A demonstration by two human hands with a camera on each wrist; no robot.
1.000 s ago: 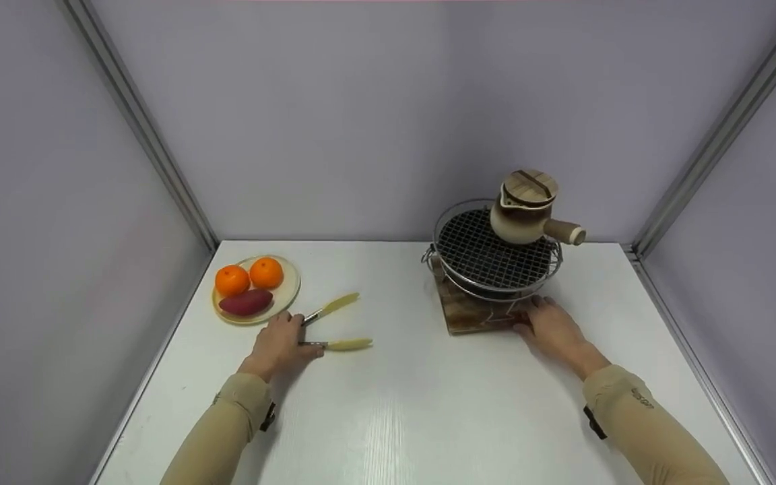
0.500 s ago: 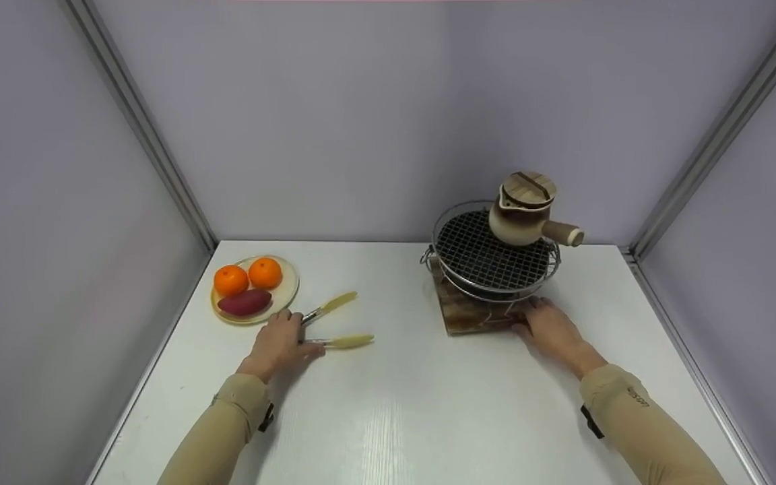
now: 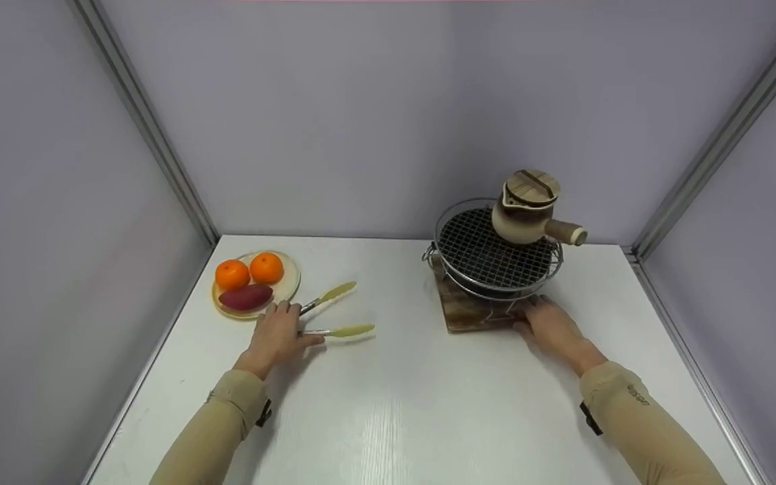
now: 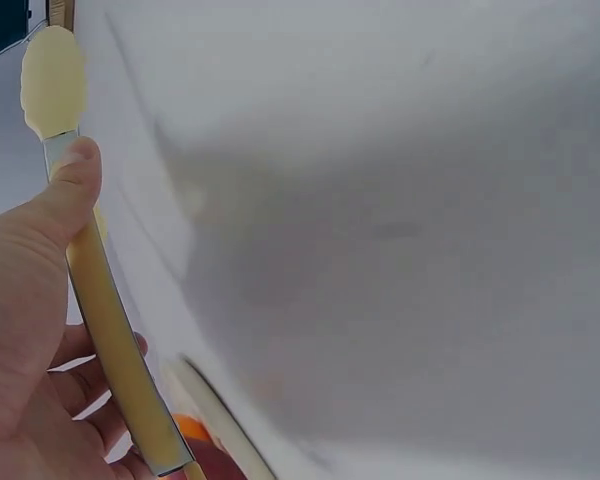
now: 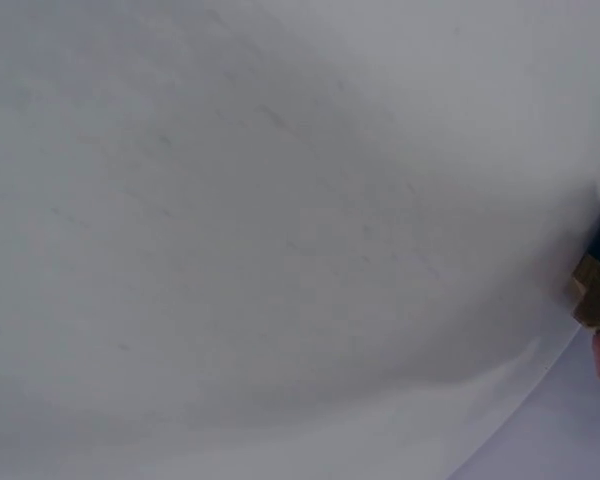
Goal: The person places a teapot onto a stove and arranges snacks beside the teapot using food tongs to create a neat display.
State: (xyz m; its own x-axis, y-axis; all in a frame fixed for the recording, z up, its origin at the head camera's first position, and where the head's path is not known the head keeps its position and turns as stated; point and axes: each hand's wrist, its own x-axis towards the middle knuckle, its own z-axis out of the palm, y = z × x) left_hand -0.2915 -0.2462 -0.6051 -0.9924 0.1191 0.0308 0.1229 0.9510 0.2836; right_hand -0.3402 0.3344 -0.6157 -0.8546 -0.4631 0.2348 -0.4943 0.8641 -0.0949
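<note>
- The left hand pinches the tongs between thumb and fingers, thumb against 1 arm, fingers by the other.
- The hold is loose: the 2 tongs arms stand spread, yellow tips well apart, pointing right. Whether the lower tip touches the table is hard to tell.
- To work the tongs well, even pressure from thumb and fingers should make the tips meet squarely; a lopsided squeeze would likely let them cross.
- The right hand grips the near right corner of the board, thumb at the front edge, fingers along the side. A light, steady hold seems best, since a tug could rock what stands on it.
- Beside the left knuckles, where the tongs lie toward the table's left, is the plate. A wrist turn there should be lifted enough to clear its rim.
- On the plate are 2 oranges toward the back and 1 sweet potato in front.
- On the board stands the round grill, its dark mesh facing up.
- At the grill's back right sits a pot, lid on, handle jutting past the rim.
- Pale walls enclose the table.
</note>
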